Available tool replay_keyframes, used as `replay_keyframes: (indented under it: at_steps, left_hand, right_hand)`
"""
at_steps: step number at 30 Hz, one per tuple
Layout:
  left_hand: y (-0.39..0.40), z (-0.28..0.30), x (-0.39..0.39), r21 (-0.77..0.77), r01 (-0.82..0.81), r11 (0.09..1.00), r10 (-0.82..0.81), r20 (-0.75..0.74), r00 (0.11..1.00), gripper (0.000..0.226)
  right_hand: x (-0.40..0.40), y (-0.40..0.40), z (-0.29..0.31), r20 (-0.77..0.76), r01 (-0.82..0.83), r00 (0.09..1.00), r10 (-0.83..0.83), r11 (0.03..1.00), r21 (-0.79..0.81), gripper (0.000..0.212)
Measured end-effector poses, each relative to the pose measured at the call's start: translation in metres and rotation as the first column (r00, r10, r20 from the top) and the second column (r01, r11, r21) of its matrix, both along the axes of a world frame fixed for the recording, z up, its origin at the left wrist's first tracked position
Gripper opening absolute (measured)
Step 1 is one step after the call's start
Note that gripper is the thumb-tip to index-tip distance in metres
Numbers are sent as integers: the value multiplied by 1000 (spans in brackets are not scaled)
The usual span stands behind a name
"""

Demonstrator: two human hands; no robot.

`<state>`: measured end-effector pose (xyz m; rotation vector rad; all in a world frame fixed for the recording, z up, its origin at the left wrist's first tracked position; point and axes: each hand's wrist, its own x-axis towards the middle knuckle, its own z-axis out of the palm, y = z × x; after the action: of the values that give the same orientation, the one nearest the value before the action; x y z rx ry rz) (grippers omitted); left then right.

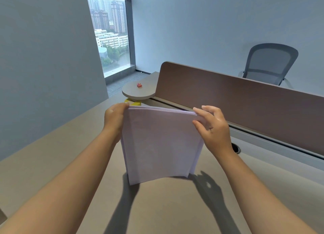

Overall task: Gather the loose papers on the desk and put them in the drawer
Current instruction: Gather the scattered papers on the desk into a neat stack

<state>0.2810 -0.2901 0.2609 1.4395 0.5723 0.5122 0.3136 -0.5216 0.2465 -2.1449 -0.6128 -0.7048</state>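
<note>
Head view shows the left hand and right hand pinching the paper stack upright on the desk, apparently squaring its edges. Next comes carrying it to the drawer, unseen here.

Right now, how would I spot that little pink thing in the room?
Find the long brown divider panel along the desk's far edge. At its left end a small round grey shelf sticks out toward the window. The little pink object lies on it, the only thing there.
</note>
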Motion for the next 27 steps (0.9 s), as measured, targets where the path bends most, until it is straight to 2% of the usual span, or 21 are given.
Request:
replay_keyframes:
  at_steps: [3,5,9,12,14,17,19,21,24,27]
  left_hand:
    - [2,0,2,6,6,1000,-6,5,1000,26]
    - [0,-1,2,36,66,997,-68,49,996,28]
    - [8,-14,-4,90,217,972,-225,101,969,10]
    - [22,-35,-7,45,353,935,-354,23,935,56]
    - [22,-51,-10,4,401,916,-401,-30,916,55]
    - [16,-70,-9,-59,404,913,-406,-33,913,37]
    - [13,-74,-7,-67,404,912,-406,-18,914,33]
    - [14,-70,-3,-72,417,906,-418,-4,908,34]
    - [21,-63,-1,-67,467,882,-466,23,884,46]
    - [24,-73,-4,-62,514,856,-515,-14,857,56]
  right_hand:
    - [0,3,2,16,-68,998,68,997,-41,37]
    - [-1,9,2,3,-112,994,112,994,-20,39]
    - [2,9,2,-320,-53,932,168,940,337,51]
    - [10,-1,-10,-522,-9,773,360,830,558,29]
    - [11,-4,-27,-639,23,642,423,823,568,28]
    - [11,1,-52,-719,123,540,438,803,582,31]
    - [13,7,-57,-721,172,526,451,774,610,35]
    - [17,9,-55,-703,135,539,463,777,615,32]
    - [22,0,-46,-688,30,550,474,812,583,31]
    - [18,-4,-50,-716,19,511,476,826,563,33]
